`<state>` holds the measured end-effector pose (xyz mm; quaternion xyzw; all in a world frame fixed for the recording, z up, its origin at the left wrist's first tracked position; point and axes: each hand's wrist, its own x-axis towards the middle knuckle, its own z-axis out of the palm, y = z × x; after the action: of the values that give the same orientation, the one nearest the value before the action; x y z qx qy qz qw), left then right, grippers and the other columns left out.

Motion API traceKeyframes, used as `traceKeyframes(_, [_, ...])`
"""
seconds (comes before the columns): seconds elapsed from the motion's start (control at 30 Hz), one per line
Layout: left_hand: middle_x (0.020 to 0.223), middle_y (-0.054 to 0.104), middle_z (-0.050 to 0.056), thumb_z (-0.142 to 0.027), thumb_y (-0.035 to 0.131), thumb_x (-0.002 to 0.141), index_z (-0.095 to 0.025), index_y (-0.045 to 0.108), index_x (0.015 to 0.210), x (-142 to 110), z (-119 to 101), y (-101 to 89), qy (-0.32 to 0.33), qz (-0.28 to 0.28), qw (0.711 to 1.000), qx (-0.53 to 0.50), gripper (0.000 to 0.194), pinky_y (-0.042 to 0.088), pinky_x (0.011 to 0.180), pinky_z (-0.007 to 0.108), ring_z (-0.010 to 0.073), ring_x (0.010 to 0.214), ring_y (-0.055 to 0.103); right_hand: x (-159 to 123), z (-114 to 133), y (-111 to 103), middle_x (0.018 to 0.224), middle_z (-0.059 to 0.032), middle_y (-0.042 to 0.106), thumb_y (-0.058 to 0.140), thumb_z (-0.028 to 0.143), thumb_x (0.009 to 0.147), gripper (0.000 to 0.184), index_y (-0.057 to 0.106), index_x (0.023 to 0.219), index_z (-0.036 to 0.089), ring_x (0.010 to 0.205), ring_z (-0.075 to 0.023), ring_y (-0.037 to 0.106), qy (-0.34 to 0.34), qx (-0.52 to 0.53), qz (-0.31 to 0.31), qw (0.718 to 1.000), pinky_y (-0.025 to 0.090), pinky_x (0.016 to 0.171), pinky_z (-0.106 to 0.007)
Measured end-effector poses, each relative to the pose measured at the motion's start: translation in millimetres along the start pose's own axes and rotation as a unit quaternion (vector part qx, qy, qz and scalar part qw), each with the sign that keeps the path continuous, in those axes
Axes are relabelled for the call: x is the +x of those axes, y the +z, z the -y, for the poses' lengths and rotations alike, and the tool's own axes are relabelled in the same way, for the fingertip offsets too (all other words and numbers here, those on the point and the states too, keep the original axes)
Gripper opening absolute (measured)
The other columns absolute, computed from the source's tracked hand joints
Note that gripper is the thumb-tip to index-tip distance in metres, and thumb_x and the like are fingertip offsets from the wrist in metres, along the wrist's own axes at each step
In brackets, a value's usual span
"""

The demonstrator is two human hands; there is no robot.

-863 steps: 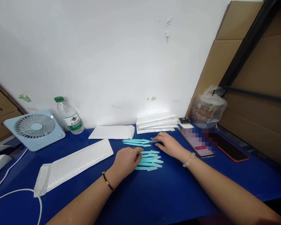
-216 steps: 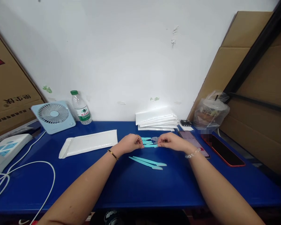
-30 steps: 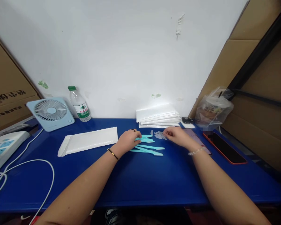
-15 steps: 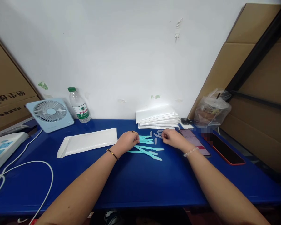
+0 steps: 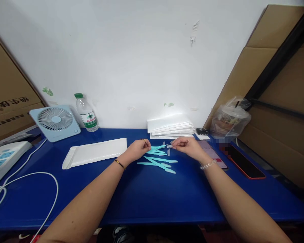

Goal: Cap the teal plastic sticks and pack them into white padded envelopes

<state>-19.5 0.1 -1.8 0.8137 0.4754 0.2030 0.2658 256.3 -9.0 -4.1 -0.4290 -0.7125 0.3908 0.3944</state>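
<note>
Several turquoise eyebrow razors (image 5: 164, 166) lie crossed over one another on the blue table. My left hand (image 5: 138, 150) is closed, its thumb and finger pinching the handle end of one eyebrow razor (image 5: 158, 147) whose blade end points right. Opposite it, my right hand (image 5: 186, 146) pinches a small translucent blade cap (image 5: 169, 146) close to that razor's tip; a gap seems to remain between them. Another clear cap (image 5: 169, 152) lies on the table just below, and more are partly hidden by the right fingers.
A white padded mailer (image 5: 96, 153) lies left, and a stack of mailers (image 5: 169, 126) stands at the wall. Around the edges are a blue fan (image 5: 56, 122), a water bottle (image 5: 87, 114), a power strip (image 5: 8, 158), two phones (image 5: 245, 163) and a bagged drink cup (image 5: 229, 118).
My left hand has shifted slightly left and up, with one razor now standing out from the bunch. The right fingers have picked up a clear cap and turned toward the razor.
</note>
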Motion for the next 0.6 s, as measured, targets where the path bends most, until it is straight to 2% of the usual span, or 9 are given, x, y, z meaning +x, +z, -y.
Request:
traceKeyframes(0.17, [0.077,0.058,0.001,-0.046,0.048,0.081,-0.018,0.058,0.086,2,5,1.2,-0.01,0.01,0.999,-0.043,0.03,0.041,0.059,0.023,0.0137,0.069,0.052,1,0,3,0.087,-0.0084,0.07,0.07,0.038,0.071,0.02,0.069,0.072,0.018,0.082,-0.0205,0.066,-0.082,-0.052,-0.026,0.995,0.053,0.079,-0.038])
traceKeyframes(0.37, [0.076,0.058,0.0,-0.048,0.05,0.08,-0.019,0.058,0.087,2,4,0.8,-0.014,0.029,0.996,-0.08,0.031,0.041,0.059,0.023,0.0129,0.067,0.051,-1,2,9,0.086,-0.0064,0.071,0.067,0.028,0.074,0.008,0.071,0.072,0.021,0.081,-0.0203,0.066,-0.124,-0.091,-0.037,0.987,0.053,0.078,-0.036])
traceKeyframes(0.6, [0.074,0.057,0.0,-0.047,0.051,0.079,-0.016,0.059,0.087,1,-5,-0.8,-0.009,0.07,0.99,-0.125,0.032,0.04,0.061,0.023,0.0117,0.065,0.049,-5,11,22,0.085,-0.0058,0.071,0.064,0.021,0.075,0.009,0.072,0.071,0.022,0.083,-0.0198,0.066,-0.149,-0.099,-0.043,0.983,0.054,0.078,-0.034])
